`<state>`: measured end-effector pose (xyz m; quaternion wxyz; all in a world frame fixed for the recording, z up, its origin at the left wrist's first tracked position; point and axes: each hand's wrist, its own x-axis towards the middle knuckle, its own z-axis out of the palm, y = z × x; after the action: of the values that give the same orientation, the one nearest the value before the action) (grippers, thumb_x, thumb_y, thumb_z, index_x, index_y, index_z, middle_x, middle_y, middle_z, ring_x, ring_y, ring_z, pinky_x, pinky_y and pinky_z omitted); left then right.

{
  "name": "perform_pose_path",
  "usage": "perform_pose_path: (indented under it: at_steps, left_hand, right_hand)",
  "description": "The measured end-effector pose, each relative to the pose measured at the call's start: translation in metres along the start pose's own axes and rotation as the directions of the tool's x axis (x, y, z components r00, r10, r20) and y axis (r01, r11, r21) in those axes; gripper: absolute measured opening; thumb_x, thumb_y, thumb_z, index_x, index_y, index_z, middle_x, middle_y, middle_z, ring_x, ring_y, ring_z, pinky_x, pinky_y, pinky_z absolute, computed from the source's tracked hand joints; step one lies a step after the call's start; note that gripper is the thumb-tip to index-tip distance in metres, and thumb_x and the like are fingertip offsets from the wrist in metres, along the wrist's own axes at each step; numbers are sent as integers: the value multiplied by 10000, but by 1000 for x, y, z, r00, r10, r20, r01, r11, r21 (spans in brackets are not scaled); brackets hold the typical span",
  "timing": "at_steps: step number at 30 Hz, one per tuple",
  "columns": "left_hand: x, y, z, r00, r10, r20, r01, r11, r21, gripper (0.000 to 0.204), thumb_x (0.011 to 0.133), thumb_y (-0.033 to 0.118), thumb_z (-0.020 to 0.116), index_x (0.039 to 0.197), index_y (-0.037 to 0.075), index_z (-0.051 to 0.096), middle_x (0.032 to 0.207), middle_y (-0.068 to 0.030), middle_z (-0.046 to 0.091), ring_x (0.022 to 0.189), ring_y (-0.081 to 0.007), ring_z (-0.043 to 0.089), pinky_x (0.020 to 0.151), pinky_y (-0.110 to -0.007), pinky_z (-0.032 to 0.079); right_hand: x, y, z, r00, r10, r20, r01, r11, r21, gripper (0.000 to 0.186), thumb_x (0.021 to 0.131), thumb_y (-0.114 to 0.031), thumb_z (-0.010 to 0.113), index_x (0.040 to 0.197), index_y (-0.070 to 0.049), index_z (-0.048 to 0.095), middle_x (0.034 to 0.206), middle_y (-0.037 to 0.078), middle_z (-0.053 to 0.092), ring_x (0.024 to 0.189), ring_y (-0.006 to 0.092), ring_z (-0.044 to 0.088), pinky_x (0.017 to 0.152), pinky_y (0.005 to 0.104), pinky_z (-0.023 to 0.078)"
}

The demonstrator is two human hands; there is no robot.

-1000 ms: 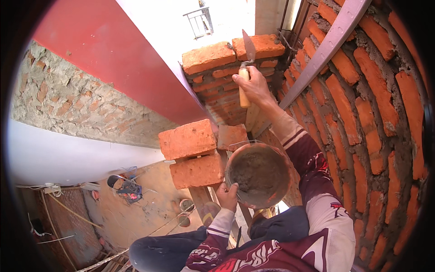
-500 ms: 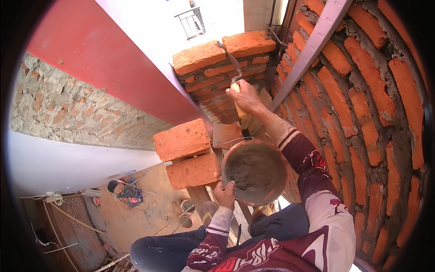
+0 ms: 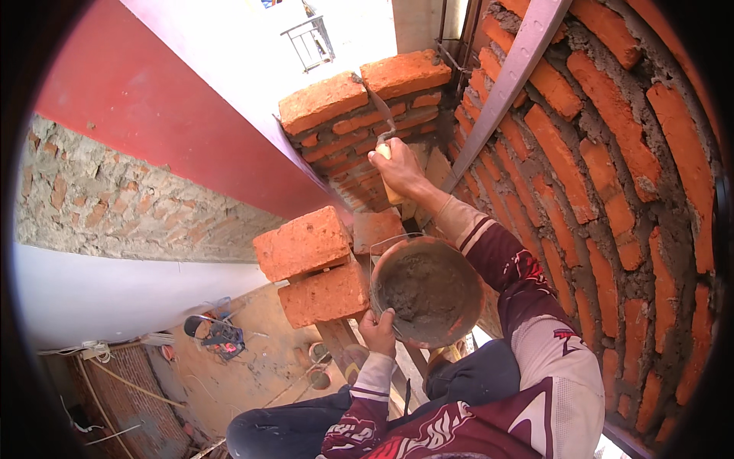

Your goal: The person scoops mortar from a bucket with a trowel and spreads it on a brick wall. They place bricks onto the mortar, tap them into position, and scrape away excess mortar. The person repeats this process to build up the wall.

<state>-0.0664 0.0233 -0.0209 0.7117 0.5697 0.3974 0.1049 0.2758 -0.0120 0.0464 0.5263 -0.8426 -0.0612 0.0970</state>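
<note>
One trowel (image 3: pixel 384 112) I see, inside the right fingers (image 3: pixel 378 159). The left fingers (image 3: pixel 388 316) pinch the bucket (image 3: pixel 466 278), likely steadying it.

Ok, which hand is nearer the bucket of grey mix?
Left. The left hand grips the bucket by its rim; the right hand is beyond it, holding the trowel at the top bricks.

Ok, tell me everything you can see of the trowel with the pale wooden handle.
The trowel has a thin, dull metal blade, a bent dark neck and a pale wooden handle, gripped in the right hand. It slants forward and leftward, its far end at the gap between two rectangular orange bricks; contact there is unclear.
</note>
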Motion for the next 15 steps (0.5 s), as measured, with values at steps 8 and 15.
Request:
perform_pose_path:
  at_steps: [8,15]
  left_hand:
    - [-2,5,2,1000,9,-21,-9,1000,25,327,868,85,751,718,117,462,739,54,551,681,-50,474,616,-248,410]
    - [0,14,12,993,-97,63,107,978,-178,133,904,82,729,1006,6,691,922,-13,694,805,-87,602,758,-264,501]
  right_hand:
    - [-23,-14,-53,977,-157,146,149,987,63,404,944,-372,690,1066,8,622,930,134,679,838,220,662,723,390,526]
    - [-109,-29,-156,826,-299,479,419,892,-166,384,883,-262,698,1134,27,669,885,217,679,776,336,673,696,421,505]
